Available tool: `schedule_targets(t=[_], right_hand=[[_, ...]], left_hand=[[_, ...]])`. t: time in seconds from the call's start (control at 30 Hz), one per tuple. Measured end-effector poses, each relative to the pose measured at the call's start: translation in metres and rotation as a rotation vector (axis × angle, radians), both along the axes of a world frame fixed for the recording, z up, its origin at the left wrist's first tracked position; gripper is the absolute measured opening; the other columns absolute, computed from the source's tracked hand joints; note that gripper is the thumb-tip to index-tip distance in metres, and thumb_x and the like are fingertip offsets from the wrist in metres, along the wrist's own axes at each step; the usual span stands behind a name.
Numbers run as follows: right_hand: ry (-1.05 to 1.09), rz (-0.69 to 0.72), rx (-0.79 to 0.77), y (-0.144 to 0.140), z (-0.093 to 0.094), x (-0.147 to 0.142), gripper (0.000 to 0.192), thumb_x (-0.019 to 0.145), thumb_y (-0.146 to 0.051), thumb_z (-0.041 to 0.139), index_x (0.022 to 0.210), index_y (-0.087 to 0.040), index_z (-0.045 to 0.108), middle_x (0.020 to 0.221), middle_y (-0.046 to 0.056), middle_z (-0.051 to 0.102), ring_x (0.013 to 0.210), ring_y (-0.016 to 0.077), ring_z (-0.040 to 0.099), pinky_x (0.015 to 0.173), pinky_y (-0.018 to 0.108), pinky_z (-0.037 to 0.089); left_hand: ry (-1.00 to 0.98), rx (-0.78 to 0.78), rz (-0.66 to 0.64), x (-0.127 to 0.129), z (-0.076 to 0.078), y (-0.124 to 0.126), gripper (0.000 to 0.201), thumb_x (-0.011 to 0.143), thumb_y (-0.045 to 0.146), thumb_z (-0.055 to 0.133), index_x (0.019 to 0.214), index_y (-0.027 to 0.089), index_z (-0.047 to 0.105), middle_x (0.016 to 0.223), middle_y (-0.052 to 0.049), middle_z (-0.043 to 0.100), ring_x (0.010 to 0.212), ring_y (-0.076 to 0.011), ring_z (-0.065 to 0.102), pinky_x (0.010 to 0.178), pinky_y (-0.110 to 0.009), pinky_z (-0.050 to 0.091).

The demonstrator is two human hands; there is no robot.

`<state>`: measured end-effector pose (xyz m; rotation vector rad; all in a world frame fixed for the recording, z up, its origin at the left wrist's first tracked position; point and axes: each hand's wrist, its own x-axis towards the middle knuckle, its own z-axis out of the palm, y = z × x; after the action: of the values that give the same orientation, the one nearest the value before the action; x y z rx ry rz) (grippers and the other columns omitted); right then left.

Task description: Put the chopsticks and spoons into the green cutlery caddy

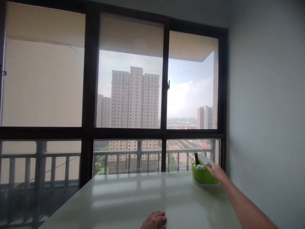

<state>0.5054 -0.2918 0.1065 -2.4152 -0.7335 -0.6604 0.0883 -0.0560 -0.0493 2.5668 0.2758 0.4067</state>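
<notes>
My right hand (216, 171) is stretched out over the right side of a bright green plastic basket (202, 176). Its fingers are closed at the edge of a pale, flat, ribbed object (205, 160) that stands up above the rim; its exact kind is too small to make out. Beside it, a black upright object (196, 158) and some white rounded things (199, 167) show in the basket. At the bottom edge, my left hand (154, 220) lies on the table, fingers stretched out and slightly bent, holding nothing visible.
The glossy pale table (128, 197) reaches up to a large dark-framed window (164, 133). A railing (59, 155) and tall buildings (135, 101) are beyond the glass. A plain wall (267, 95) bounds the right side, close to my right arm.
</notes>
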Motion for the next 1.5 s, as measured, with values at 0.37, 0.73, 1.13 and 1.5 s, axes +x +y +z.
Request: schedule_targets(t=[0.37, 0.73, 1.13, 1.5], right_hand=[[0.028, -0.067, 0.053, 0.032, -0.016, -0.044, 0.033, 0.097, -0.041, 0.055, 0.117, -0.018, 0.070, 0.109, 0.016, 0.065, 0.091, 0.0249, 0.067, 0.077, 0.031, 0.048], [-0.010, 0.175, 0.145, 0.072, -0.019, -0.187, 0.027, 0.095, -0.034, 0.061, 0.113, -0.018, 0.073, 0.114, 0.014, 0.065, 0.088, 0.0220, 0.067, 0.078, 0.029, 0.051], [0.015, 0.378, 0.586, 0.058, -0.063, -0.256, 0.050, 0.104, -0.054, 0.034, 0.080, -0.021, 0.062, 0.092, 0.011, 0.065, 0.087, 0.0248, 0.062, 0.083, 0.035, 0.048], [0.461, 0.276, 0.733, 0.059, -0.148, -0.209, 0.051, 0.093, -0.068, 0.035, 0.089, -0.023, 0.059, 0.083, 0.010, 0.071, 0.073, 0.0259, 0.065, 0.067, 0.032, 0.046]], left_hand=[[0.019, 0.012, 0.011, -0.002, 0.007, -0.002, 0.037, 0.082, 0.034, 0.066, 0.117, 0.040, 0.075, 0.140, 0.002, 0.065, 0.135, -0.0306, 0.057, 0.120, -0.049, 0.039], [-0.304, -0.016, 0.108, 0.000, -0.025, 0.019, 0.082, 0.084, 0.044, 0.065, 0.158, 0.025, 0.034, 0.156, -0.014, 0.048, 0.139, -0.0328, 0.052, 0.113, -0.044, 0.048], [-0.759, -0.004, 0.407, -0.023, 0.007, 0.006, 0.071, 0.092, 0.050, 0.055, 0.157, 0.028, 0.033, 0.162, -0.007, 0.039, 0.149, -0.0331, 0.037, 0.122, -0.052, 0.038], [-0.602, 0.167, 0.404, -0.031, 0.063, -0.005, 0.061, 0.089, 0.044, 0.064, 0.145, 0.026, 0.048, 0.149, -0.013, 0.055, 0.138, -0.0351, 0.050, 0.114, -0.057, 0.043]])
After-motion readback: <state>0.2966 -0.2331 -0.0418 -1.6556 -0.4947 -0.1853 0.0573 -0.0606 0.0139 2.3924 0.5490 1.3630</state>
